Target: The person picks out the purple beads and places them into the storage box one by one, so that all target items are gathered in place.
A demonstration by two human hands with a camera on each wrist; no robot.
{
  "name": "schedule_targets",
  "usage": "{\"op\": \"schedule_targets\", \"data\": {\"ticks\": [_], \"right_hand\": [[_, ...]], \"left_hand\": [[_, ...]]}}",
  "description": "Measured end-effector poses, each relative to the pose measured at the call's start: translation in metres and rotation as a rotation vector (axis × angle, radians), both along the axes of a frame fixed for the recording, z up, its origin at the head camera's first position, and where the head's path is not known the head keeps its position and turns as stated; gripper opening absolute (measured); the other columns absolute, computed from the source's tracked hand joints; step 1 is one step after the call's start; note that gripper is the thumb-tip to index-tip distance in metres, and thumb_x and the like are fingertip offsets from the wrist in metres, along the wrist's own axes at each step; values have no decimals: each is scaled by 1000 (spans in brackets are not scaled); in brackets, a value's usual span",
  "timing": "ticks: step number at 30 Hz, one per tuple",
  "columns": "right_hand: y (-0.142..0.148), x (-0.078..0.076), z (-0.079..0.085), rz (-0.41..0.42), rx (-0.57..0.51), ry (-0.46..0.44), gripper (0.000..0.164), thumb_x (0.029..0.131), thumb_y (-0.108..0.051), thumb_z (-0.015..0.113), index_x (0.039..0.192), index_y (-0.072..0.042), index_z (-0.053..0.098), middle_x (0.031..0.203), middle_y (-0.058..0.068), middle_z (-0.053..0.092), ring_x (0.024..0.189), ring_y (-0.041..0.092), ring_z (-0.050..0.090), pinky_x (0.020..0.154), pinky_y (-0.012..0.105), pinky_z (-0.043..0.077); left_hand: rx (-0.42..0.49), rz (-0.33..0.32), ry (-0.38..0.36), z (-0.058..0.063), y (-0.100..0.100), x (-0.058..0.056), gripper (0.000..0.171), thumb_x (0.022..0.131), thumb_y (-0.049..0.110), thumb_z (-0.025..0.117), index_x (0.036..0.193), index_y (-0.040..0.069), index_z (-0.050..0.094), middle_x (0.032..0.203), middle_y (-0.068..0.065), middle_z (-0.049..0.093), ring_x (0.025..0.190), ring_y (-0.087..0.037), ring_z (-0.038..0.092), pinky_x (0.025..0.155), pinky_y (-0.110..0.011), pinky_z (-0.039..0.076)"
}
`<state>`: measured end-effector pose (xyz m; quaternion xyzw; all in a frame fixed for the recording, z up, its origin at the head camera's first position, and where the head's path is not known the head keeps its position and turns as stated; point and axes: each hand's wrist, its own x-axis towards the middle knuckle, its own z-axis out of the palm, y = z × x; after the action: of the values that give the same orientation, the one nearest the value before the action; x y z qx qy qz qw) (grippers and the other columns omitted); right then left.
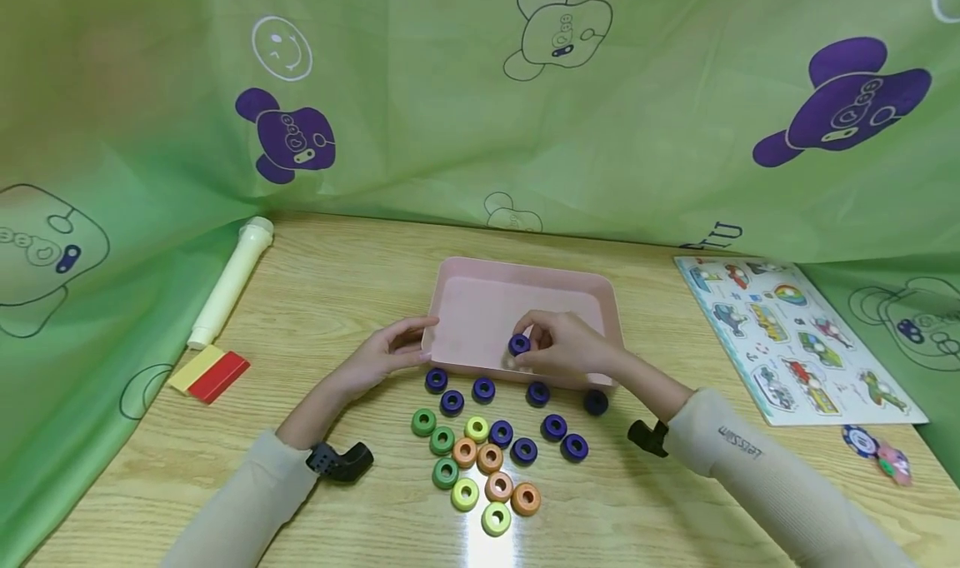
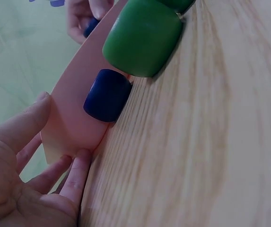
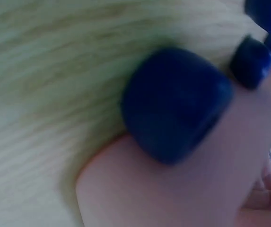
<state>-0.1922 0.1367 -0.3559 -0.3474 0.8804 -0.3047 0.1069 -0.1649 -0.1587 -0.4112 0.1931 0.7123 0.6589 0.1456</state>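
Above the pink tray (image 1: 525,270), my right hand (image 1: 566,343) pinches a dark purple ring (image 1: 519,345) between thumb and fingers. My left hand (image 1: 390,350) holds the tray's left end at the near corner. Its thumb and fingers bend around that corner in the left wrist view. Several more purple rings (image 1: 554,427) lie along the tray's near side. One purple ring (image 3: 175,106) stands close by the tray's wall in the right wrist view. Nearer me lie several green rings (image 1: 445,473), orange rings (image 1: 526,499) and yellow rings (image 1: 465,494).
On the left lie a cream-coloured tube (image 1: 231,285) and a yellow-and-red piece (image 1: 210,374). A picture puzzle board (image 1: 798,339) lies at the right, with small round trinkets (image 1: 892,463) below it. A green patterned curtain (image 1: 420,93) hangs behind the wooden table (image 1: 345,260).
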Motion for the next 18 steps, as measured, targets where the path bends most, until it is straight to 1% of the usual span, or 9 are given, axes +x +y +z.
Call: {"op": "schedule_targets", "data": {"ticks": [4, 9, 13, 18], "right_hand": [[-5, -4, -10, 23, 57, -4, 28, 72, -32, 66, 92, -18, 54, 63, -8, 53, 56, 6, 50, 53, 22, 43], [-10, -6, -19, 74, 88, -11, 22, 75, -23, 64, 93, -16, 54, 64, -7, 53, 57, 6, 49, 54, 21, 43], [-16, -6, -20, 82, 100, -27, 21, 75, -15, 64, 94, -14, 54, 64, -7, 53, 57, 7, 49, 53, 22, 43], [-26, -7, -18, 92, 90, -28, 24, 73, -6, 63, 95, -11, 55, 65, -7, 53, 61, 5, 51, 57, 20, 44]], "left_hand": [[-9, 5, -1, 0, 1, 0, 46, 82, 11, 55, 125, 14, 40, 128, -5, 33, 112, -24, 37, 87, -32, 36], [-4, 6, -12, 0, 1, 0, 45, 82, 10, 55, 125, 13, 41, 128, -5, 34, 112, -23, 37, 87, -32, 36], [1, 3, -14, -1, 1, 0, 45, 82, 9, 55, 125, 13, 41, 128, -5, 33, 112, -24, 37, 88, -32, 36], [-1, 11, -14, -2, 1, -1, 46, 81, 11, 56, 125, 14, 41, 128, -5, 34, 112, -23, 38, 87, -32, 36]]}}
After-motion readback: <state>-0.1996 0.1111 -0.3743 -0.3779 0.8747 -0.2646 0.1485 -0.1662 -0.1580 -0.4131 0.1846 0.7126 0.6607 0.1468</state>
